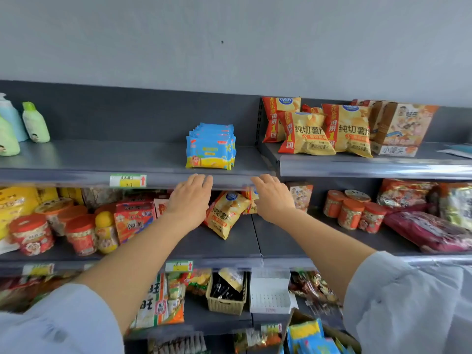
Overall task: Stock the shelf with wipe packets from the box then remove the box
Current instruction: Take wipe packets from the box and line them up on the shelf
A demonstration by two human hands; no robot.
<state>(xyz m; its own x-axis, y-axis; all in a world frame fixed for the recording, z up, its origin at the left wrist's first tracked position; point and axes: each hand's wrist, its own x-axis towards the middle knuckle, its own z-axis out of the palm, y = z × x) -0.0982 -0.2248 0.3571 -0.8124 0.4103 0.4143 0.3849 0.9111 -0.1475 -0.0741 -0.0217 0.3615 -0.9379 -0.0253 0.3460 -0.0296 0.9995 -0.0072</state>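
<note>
on my feed both hands are up at the front lip of the top shelf (115, 154), and neither holds anything. the left hand (190, 198) is palm down with its fingers straight and close together, fingertips level with the lip. the right hand (272, 198) lies much the same, fingers loosely extended, tips at the lip. i cannot tell whether either set of fingertips actually touches the metal. the two hands are apart, with a clear gap between them.

the wipe packets (210, 146), blue and yellow, stand upright in a tight row on the shelf just beyond the left hand's fingertips, up and to the left of the right hand. they sit close to the front edge, one behind another.

the box (293, 319) is well below the right hand, beside the right forearm at the bottom edge of view. it is open, with boxed packets (306, 330), blue and yellow too, showing inside.

left of the left hand a green and yellow price label (127, 180) is fixed on the lip. further left, green bottles (35, 123) stand on the same shelf. beyond the right hand, on the neighbouring shelf section, yellow and red chip bags (321, 131) lean upright. below and between the two hands a single chip bag (227, 213) lies tilted on the next shelf down. pale grey sleeves (63, 320) cover both upper arms.
</note>
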